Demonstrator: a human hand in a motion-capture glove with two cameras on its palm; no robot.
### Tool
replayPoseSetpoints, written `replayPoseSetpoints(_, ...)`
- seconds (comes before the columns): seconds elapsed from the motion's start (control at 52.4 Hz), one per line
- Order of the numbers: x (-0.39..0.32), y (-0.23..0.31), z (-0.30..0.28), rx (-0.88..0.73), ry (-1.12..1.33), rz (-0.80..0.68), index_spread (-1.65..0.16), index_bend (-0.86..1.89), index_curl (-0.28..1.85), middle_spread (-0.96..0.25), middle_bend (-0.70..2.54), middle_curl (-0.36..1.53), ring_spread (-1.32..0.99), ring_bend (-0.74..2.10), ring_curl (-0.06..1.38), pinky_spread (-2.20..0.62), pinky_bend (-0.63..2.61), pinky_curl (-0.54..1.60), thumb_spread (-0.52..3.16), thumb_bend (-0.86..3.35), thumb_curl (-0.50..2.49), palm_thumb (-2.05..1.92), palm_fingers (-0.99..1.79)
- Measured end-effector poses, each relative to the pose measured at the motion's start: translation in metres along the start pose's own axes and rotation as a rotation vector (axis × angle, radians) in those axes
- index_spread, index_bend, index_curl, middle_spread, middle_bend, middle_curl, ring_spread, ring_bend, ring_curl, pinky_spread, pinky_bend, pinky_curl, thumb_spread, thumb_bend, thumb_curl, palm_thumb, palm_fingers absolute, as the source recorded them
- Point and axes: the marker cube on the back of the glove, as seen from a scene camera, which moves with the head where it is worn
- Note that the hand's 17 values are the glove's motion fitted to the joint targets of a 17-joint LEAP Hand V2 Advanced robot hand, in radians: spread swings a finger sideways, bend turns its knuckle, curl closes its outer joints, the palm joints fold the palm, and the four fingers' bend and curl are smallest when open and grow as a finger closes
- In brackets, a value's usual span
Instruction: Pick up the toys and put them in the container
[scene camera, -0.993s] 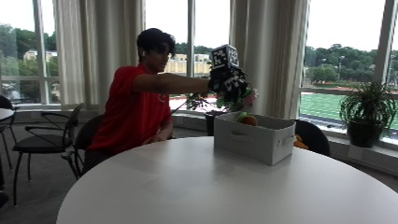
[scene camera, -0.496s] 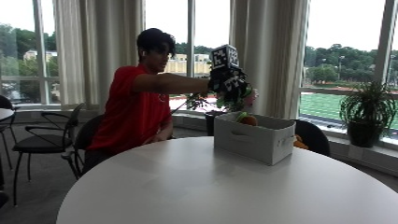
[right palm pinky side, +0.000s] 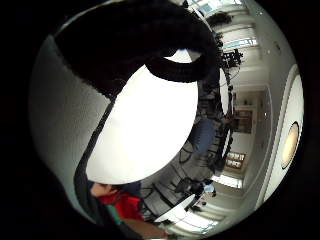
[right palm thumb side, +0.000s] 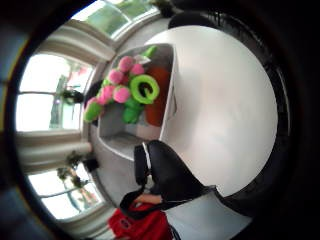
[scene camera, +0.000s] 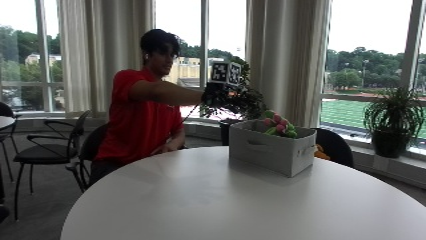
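Item: container (scene camera: 271, 148) — a pale fabric box with a cut-out handle, standing on the round white worktop (scene camera: 219, 205), right of centre in the outside view and near the far edge.

Contents: toys (right palm thumb side: 131, 92) — a pink-and-green cluster with a green ring on top and something orange beneath it. From the outside view they show only as a pink-and-green heap poking over the rim at the centre of the frame. All of them lie inside the box walls; none hangs over.

Item: my right hand (scene camera: 214, 95), gloved in black, held out at arm's length at upper centre of the outside view, above and just short of the box's near side, well clear of the toys. The thumb side palm view looks down into the box from above, so my palm faces it. As for the grip, a dark curled shape crosses the little finger side palm view and a gloved part shows in the other, but neither settles how far my fingers are spread — I cannot tell. No toy shows against the palm in either view.

Item: my other hand, bare, down at the near rim of the worktop at centre left, idle.

Progress, as a judgement: no toy is visible on the worktop surface in any view, and the box is stocked. The task looks finished or nearly so; what remains, if anything, lies outside these views.
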Motion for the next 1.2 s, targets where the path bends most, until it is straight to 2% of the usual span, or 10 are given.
replayPoseSetpoints(0.248, 0.069, 0.029, 0.070, -0.047, -0.118, 0.076, -0.39, 0.12, 0.26, -0.13, 0.16, 0.34, -0.03, 0.39, 0.26, 0.11, 1.09, 0.30, 1.05, -0.06, 0.32, -0.07, -0.17)
replayPoseSetpoints(0.382, 0.090, 0.038, 0.095, 0.009, -0.076, 0.080, -0.38, 0.12, 0.25, -0.13, 0.15, 0.32, -0.03, 0.36, 0.26, 0.11, 1.06, 0.30, 1.05, -0.06, 0.30, -0.07, -0.17)
replayPoseSetpoints(0.477, 0.109, 0.042, 0.110, -0.013, -0.092, 0.086, -0.39, 0.13, 0.24, -0.14, 0.15, 0.31, -0.04, 0.35, 0.26, 0.12, 1.03, 0.29, 1.06, -0.06, 0.29, -0.06, -0.14)
replayPoseSetpoints(0.744, 0.113, 0.074, 0.134, 0.000, -0.111, 0.098, -0.40, 0.15, 0.24, -0.14, 0.15, 0.29, -0.05, 0.33, 0.27, 0.12, 0.99, 0.29, 1.06, -0.06, 0.26, -0.07, -0.12)
replayPoseSetpoints(1.202, 0.127, 0.093, 0.145, 0.006, -0.159, 0.162, -0.41, 0.15, 0.25, -0.15, 0.15, 0.27, -0.05, 0.29, 0.28, 0.12, 0.97, 0.30, 1.06, -0.06, 0.24, -0.06, -0.10)
